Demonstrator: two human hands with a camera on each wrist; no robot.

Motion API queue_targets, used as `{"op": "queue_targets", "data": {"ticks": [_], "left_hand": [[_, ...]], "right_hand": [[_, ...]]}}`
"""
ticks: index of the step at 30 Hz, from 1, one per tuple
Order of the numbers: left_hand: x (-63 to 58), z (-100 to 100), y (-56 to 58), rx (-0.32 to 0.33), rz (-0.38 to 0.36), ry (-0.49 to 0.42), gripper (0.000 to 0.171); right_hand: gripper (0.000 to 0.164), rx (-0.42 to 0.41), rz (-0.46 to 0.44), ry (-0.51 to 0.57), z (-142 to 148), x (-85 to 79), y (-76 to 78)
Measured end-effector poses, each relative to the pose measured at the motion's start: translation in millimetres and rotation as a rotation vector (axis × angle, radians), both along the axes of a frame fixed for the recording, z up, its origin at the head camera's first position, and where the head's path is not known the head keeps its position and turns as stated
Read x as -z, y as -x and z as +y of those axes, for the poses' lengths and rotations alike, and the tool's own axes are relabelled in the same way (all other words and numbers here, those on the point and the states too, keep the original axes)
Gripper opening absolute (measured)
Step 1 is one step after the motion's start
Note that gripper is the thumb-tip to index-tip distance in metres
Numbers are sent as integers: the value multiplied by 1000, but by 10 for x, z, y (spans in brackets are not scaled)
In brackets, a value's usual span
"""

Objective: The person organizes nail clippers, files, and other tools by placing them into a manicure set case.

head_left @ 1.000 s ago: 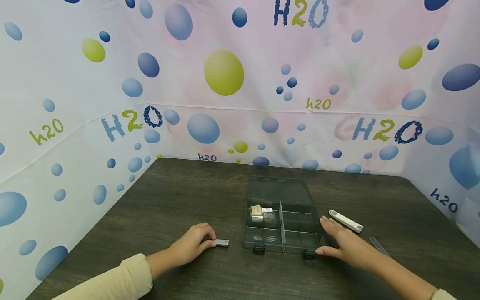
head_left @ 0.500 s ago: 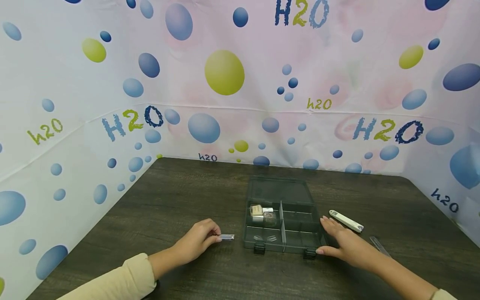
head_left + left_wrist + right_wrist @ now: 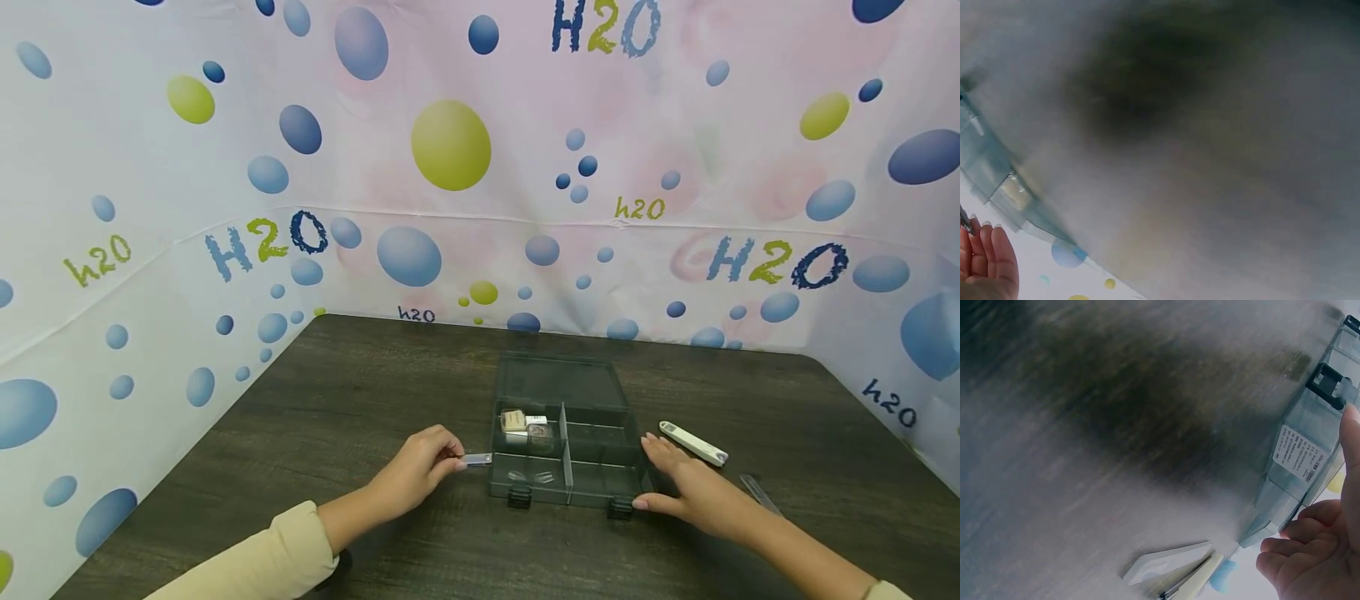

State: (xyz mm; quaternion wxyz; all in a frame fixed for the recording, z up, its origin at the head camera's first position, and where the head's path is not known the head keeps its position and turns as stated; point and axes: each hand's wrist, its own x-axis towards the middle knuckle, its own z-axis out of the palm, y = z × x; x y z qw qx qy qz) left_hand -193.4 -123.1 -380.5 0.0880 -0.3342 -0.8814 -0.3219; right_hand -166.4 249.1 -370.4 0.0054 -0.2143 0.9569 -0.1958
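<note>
A dark wood-grain table (image 3: pixel 375 367) bears a smoky translucent plastic compartment box (image 3: pixel 603 479), lid laid back. The right hand (image 3: pixel 693 492) rests against its right side, fingers fairly straight, thumb near a front latch; the left hand (image 3: pixel 416 471) pinches a small silver metal nail clipper (image 3: pixel 478 459) at the box's left wall. Beyond the right fingers lies an ivory-white oblong tool (image 3: pixel 693 442). A beige square piece (image 3: pixel 513 420) sits in the rear-left compartment.

The clipper could catch the wall if carried too low, or slip, since the pinch takes only one end; a hard knock might slide the box. Whether clipper and wall touch, I cannot tell. The left wrist view is mostly blur, its hand cut off; the right forearm partly covers a clear strip (image 3: pixel 760 494).
</note>
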Motion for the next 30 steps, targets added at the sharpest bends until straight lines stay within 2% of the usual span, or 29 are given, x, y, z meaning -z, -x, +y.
{"op": "queue_targets", "data": {"ticks": [14, 25, 30], "left_hand": [[-126, 307, 77, 3, 10, -11, 8], [-145, 529, 128, 13, 3, -36, 7], [-150, 640, 141, 8, -25, -30, 7]], "right_hand": [[92, 0, 3, 5, -13, -5, 0], [92, 5, 1, 10, -15, 0, -4], [92, 4, 13, 14, -6, 17, -6]]}}
